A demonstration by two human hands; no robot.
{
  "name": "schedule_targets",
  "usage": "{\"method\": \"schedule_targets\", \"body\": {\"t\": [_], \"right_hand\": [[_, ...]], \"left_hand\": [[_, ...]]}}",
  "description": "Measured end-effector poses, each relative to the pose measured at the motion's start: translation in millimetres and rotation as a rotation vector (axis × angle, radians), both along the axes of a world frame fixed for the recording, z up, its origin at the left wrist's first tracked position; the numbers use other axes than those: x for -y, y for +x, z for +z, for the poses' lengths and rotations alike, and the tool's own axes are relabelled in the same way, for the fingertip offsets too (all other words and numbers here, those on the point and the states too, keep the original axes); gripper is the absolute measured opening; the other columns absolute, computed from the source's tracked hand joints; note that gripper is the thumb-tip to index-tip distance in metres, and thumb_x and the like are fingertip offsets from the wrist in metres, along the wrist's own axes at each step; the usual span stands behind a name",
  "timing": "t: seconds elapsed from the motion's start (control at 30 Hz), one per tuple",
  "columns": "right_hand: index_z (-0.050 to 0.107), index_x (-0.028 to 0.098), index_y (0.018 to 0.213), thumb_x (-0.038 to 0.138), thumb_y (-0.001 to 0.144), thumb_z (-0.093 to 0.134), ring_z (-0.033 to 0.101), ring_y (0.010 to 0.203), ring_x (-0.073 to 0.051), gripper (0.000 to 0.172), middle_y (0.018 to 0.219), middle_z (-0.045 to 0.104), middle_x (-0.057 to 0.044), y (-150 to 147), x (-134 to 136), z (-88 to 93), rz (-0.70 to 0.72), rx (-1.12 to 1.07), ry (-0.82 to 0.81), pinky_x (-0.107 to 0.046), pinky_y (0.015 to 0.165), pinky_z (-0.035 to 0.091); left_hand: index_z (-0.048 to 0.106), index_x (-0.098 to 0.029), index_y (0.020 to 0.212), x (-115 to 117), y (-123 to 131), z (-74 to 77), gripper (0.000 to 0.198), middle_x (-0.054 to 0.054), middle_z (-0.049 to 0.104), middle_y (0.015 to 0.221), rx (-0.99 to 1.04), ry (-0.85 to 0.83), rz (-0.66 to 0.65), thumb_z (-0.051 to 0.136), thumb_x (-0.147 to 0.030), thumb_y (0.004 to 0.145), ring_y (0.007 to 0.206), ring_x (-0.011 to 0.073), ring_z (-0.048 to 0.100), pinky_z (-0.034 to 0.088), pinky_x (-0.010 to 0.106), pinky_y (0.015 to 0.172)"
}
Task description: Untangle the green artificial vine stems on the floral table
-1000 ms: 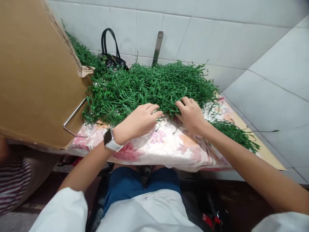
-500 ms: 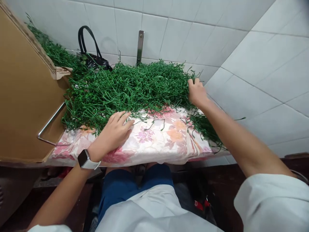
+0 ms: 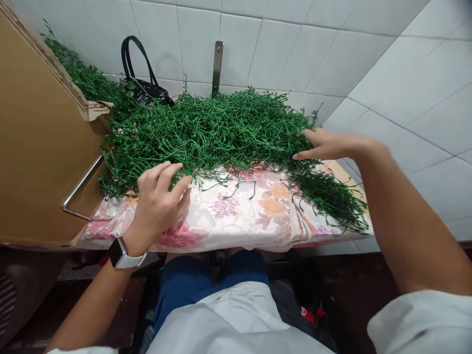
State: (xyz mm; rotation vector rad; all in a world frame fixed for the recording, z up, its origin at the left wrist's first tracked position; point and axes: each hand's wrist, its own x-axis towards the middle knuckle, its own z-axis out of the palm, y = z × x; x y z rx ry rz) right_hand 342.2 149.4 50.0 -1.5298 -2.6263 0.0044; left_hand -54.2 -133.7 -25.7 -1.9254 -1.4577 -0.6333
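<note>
A wide heap of thin green artificial-looking stems (image 3: pixel 221 128) spreads across the back of a table with a floral tablecloth (image 3: pixel 236 216). At the heap's front edge, left of centre, my left hand (image 3: pixel 162 194) has its fingers apart and bent, with nothing seen in it. My right hand (image 3: pixel 320 144) is at the heap's right end, fingers stretched towards the stems and slightly blurred. Its thumb is spread from the fingers, and I see nothing held. Below it lies a smaller bundle of green stems (image 3: pixel 330 199), by the table's right end.
A large cardboard box (image 3: pixel 44 147) stands on the left, with a bent metal wire frame (image 3: pixel 83 182) in front of it. Behind the heap is a black handbag (image 3: pixel 151 91). A metal bracket (image 3: pixel 217 69) is fixed to the white tiled wall (image 3: pixel 280 54).
My right hand has turned and straightened its fingers, shifting slightly right and towards me. My left hand has lifted its fingers into a bend and moved a little left. The smaller bundle shows more fully.
</note>
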Motion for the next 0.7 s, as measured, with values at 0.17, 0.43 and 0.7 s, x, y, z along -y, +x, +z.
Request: {"method": "schedule_targets", "body": {"t": [0.17, 0.43, 0.7], "right_hand": [[0.063, 0.022, 0.139, 0.064, 0.088, 0.070, 0.061, 0.130, -0.049, 0.067, 0.148, 0.060, -0.020, -12.0, 65.9, 39.4, -0.088, 0.111, -0.134, -0.067, 0.107, 0.052], [0.059, 0.023, 0.153, 0.053, 0.105, 0.053, 0.051, 0.144, -0.044, 0.057, 0.160, 0.051, -0.021, -158.1, 125.1, -32.8, 0.521, -0.043, 0.066, -0.063, 0.113, 0.049], [0.035, 0.025, 0.172, 0.043, 0.112, 0.032, 0.029, 0.163, -0.049, 0.063, 0.180, 0.023, -0.012, -199.9, 89.8, -89.2, 0.440, 0.152, 0.151, -0.076, 0.122, 0.032]], "left_hand": [[0.049, -0.026, 0.155, 2.3, -16.1, 4.1, 0.064, 0.022, 0.055, 0.153, 0.304, -0.006, 0.213, 0.069, -0.038, 0.096, 0.141, 0.0465, 0.053, 0.045, 0.067, 0.115], [0.065, -0.015, 0.140, -103.7, -57.4, 56.1, 0.055, 0.021, 0.072, 0.131, 0.505, -0.122, 0.315, 0.058, -0.052, 0.099, 0.129, 0.0407, 0.064, 0.045, 0.055, 0.121], [0.077, -0.016, 0.131, -185.0, -71.1, 61.8, 0.041, 0.021, 0.077, 0.131, 0.537, -0.171, 0.350, 0.059, -0.034, 0.097, 0.124, 0.0400, 0.071, 0.051, 0.056, 0.115]]}}
